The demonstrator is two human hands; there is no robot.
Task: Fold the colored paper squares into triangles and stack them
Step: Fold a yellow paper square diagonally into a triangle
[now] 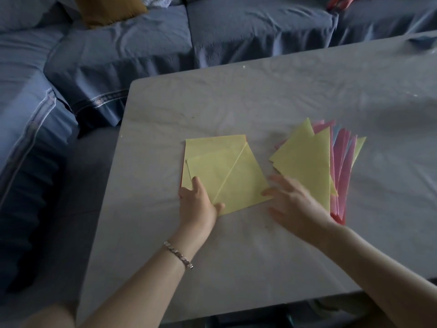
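A yellow paper square (236, 178) with a diagonal crease lies skewed on top of a small pile of unfolded squares (208, 144), yellow on top with an orange edge showing at the left. My left hand (199, 204) rests on the creased sheet's near-left corner, thumb and forefinger pinching its edge. My right hand (295, 202) hovers blurred with fingers spread, fingertips at the sheet's right corner. To the right lies the stack of folded triangles (309, 162), yellow ones on top, pink and light blue ones fanned out beneath.
The papers lie on a pale grey table (260, 95) whose left edge and near edge are in view. A blue-covered sofa (142, 48) wraps around the far and left sides, with a mustard cushion (108, 8) on it.
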